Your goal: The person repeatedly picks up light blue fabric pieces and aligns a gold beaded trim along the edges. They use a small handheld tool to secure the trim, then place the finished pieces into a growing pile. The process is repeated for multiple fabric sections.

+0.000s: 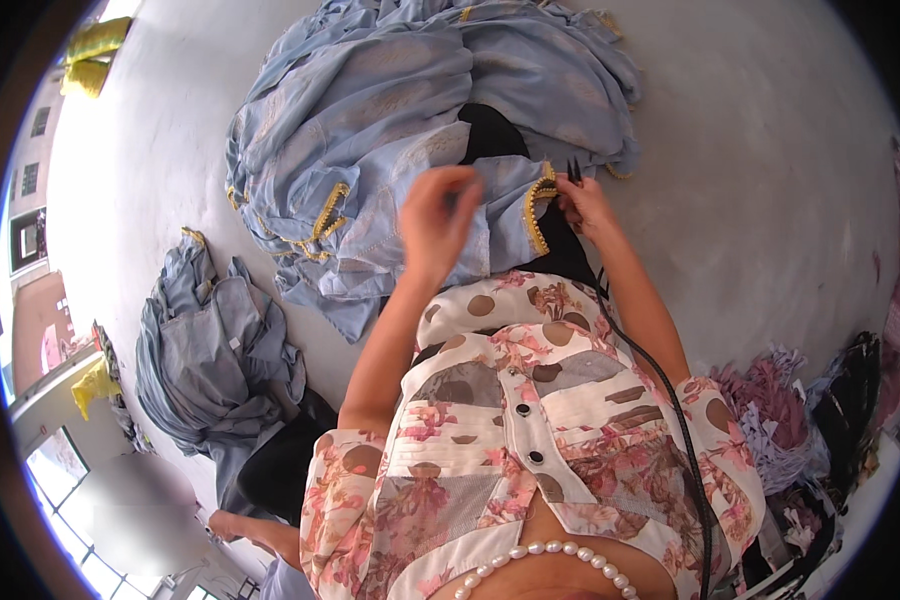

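Pale blue cloth (410, 170) with yellow beaded trim (538, 215) lies gathered across my lap and the surface ahead. My left hand (440, 215) is raised over the cloth, fingers curled and smeared by motion, so I cannot see whether it holds anything. At the trimmed end, my right hand (587, 207) is closed on what look like small thread snips (574, 172), whose two dark pointed tips stick up past the fingers. The right fingertips are beside the yellow trim; whether they pinch it is hidden.
A large mound of the same blue cloth (360, 80) spreads ahead on the grey floor (750, 180). Another blue garment pile (215, 340) lies at left, near another person's hand (232, 527). Pink and white fabric scraps (770, 415) lie at right. A black cord (670, 400) runs down my front.
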Motion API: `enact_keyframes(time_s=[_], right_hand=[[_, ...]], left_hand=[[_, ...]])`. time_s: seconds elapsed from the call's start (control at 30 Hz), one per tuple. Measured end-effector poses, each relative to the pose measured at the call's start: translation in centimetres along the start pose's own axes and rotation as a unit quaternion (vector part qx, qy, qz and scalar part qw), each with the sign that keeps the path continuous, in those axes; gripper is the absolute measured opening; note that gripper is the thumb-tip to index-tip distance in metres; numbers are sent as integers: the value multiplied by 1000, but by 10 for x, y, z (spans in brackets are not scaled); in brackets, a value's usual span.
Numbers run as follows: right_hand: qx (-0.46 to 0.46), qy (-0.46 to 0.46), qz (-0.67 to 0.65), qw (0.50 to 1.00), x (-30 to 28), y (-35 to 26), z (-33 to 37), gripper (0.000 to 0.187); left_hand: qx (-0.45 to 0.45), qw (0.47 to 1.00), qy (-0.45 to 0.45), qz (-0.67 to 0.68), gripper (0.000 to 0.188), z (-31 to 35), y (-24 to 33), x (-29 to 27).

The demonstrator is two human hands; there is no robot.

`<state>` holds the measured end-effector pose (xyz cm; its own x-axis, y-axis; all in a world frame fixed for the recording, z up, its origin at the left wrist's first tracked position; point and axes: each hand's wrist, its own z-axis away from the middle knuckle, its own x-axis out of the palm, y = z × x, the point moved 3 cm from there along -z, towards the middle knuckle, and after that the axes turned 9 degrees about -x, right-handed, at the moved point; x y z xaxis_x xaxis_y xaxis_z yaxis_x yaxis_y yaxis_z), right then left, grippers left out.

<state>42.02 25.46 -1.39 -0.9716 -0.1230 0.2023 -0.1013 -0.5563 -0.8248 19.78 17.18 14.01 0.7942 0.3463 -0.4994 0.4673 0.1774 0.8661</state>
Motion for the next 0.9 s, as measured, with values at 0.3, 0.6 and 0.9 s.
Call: enact_keyframes(time_s=[0.3, 0.6, 0.9], right_hand=[[-228, -87, 1, 970, 73, -85, 71, 12], [-325, -139, 54, 934, 93, -107, 99, 13], [-402, -105, 235, 879, 92, -136, 114, 19]], left_hand=[[-30, 990, -127, 62, 44, -12, 12, 42], [8, 958, -114, 263, 20, -6, 16, 22], [-113, 843, -244, 466, 26, -8, 9, 10]])
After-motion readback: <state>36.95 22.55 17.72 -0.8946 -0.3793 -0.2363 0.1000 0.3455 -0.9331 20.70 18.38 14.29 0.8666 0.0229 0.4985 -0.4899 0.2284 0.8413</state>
